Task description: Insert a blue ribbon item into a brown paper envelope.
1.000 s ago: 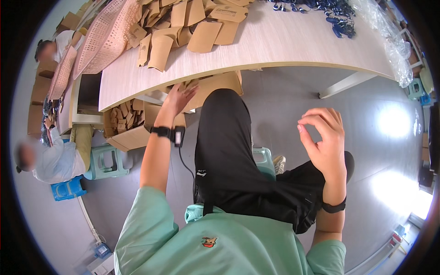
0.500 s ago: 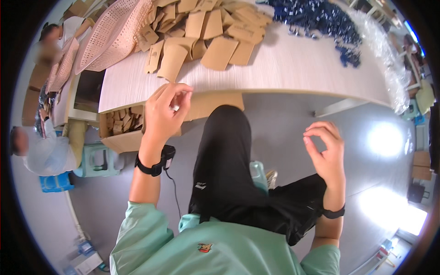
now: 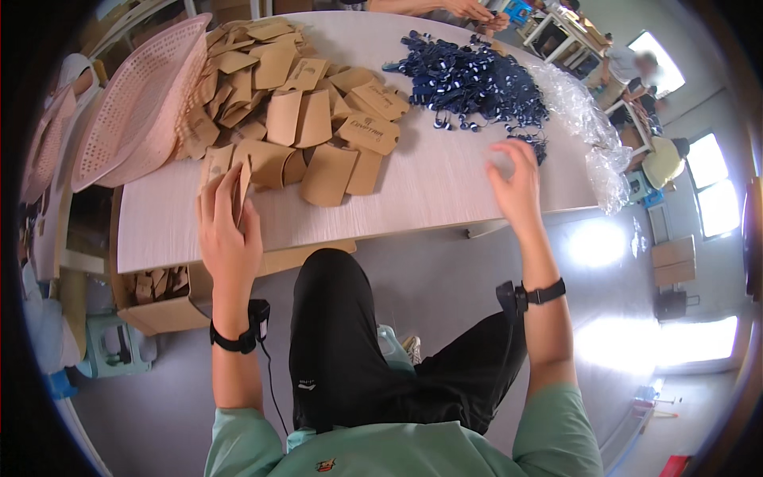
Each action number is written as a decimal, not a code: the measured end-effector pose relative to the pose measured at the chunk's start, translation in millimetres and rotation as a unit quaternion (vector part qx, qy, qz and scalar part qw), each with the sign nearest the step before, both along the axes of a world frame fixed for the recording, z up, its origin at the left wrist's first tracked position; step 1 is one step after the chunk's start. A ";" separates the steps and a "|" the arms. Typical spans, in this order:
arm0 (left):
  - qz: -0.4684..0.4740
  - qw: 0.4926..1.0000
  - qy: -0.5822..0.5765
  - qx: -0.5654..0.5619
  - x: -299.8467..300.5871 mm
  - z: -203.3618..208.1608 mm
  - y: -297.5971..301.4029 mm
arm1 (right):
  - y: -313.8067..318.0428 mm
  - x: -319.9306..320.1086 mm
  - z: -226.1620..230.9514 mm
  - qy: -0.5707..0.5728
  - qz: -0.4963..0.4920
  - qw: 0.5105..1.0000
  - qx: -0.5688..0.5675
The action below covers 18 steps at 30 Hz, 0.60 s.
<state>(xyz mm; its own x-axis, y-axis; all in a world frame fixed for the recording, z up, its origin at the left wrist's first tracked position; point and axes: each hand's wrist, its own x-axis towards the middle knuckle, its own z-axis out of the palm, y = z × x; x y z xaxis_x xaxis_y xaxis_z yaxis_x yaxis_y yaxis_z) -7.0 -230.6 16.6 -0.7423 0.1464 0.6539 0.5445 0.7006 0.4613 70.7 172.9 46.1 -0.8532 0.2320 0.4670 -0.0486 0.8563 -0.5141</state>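
Observation:
At the near left of the table, my left hand (image 3: 229,230) is closed on the edge of a brown cardboard pillow box (image 3: 242,189), thumb on one side and fingers on the other. That box lies against a heap of similar flat, curved-ended pillow boxes (image 3: 282,119). Over the table's front edge on the right, my right hand (image 3: 518,184) is a little blurred, its thumb and fingers curved apart with nothing between them. Just beyond it lies a pile of small navy strap-like pieces (image 3: 477,83) with white bits; their exact kind is too small to tell.
A pink perforated basket (image 3: 131,111) leans at the table's left. Crumpled clear plastic (image 3: 592,151) lines its right edge. Below the tabletop (image 3: 429,187) sits an open carton (image 3: 167,314) of brown pieces. Another person's hands (image 3: 477,9) work at the far edge.
My view has shifted toward the table. Both hands have moved from in front of the table to it; the left has taken hold of a pillow box, and the right has come near the navy pile.

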 end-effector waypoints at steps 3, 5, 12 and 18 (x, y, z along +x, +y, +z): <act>-0.005 0.999 0.036 -0.008 2.8 2.1 -0.9 | 58.9 -19.3 -17.2 0.095 -0.182 0.950 0.237; -0.013 0.999 0.036 0.000 2.0 0.9 1.7 | 97.8 -24.8 -28.8 0.056 -0.240 0.950 0.191; 0.006 0.998 0.044 -0.034 0.8 0.0 -2.8 | 88.8 -31.1 -23.9 -0.015 -0.125 0.986 0.107; 0.019 0.997 0.052 -0.046 2.2 4.7 -0.8 | 32.6 -36.0 -18.0 0.021 -0.007 0.996 0.084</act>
